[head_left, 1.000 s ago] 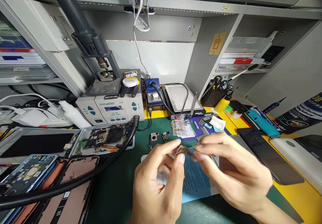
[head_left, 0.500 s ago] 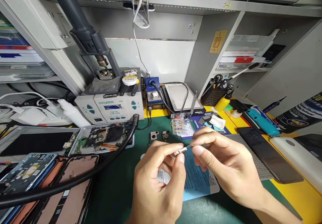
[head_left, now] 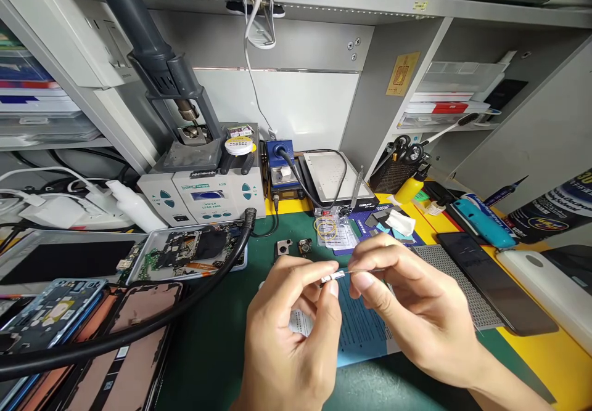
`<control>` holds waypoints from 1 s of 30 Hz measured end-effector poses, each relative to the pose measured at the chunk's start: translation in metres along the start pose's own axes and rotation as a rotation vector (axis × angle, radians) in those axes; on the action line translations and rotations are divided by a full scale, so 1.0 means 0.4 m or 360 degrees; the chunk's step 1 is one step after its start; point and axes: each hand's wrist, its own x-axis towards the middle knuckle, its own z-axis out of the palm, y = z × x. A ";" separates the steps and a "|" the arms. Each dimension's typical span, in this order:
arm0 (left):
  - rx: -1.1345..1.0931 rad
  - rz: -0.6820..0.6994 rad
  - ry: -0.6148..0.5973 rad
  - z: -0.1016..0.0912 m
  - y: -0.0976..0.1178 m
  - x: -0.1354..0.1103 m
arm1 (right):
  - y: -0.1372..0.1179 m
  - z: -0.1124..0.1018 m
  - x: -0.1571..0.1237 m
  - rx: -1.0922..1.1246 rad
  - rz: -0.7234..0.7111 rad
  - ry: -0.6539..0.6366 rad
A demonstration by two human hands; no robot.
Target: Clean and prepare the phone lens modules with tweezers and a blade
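My left hand [head_left: 293, 331] pinches a small silvery phone part [head_left: 333, 276] between thumb and index finger; its exact kind is too small to make out. My right hand [head_left: 416, 309] is closed on a thin metal tool [head_left: 352, 270], mostly hidden by the fingers, its tip close to the right end of the part. Whether tip and part touch I cannot tell. Both hands are raised above a blue printed card [head_left: 363, 331] on the green mat [head_left: 208, 337]. Beyond my left fingers lie two small camera modules, one grey [head_left: 283, 248] and one darker [head_left: 304, 247].
A black hose [head_left: 185, 312] arcs across the left from the hot air station [head_left: 208, 195]. Disassembled phones [head_left: 65, 312] and a tray of circuit boards [head_left: 197, 254] stand there. On the right are a dark phone [head_left: 494, 284], a perforated grey mat [head_left: 467, 288] and bottles.
My right hand has shifted slightly, and the tool's tip sits a little differently by the part. My left hand keeps its pinch in nearly the same place.
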 end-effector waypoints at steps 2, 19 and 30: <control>0.0005 0.0011 0.0005 0.000 0.000 0.000 | 0.001 0.000 0.001 -0.0092 -0.0139 0.0036; 0.0205 0.0265 0.0114 -0.008 -0.001 -0.005 | -0.010 -0.014 -0.020 -0.1005 -0.0674 0.0125; 0.0040 0.0194 0.0202 0.010 0.013 -0.002 | -0.011 -0.014 -0.017 -0.1055 -0.0645 0.0119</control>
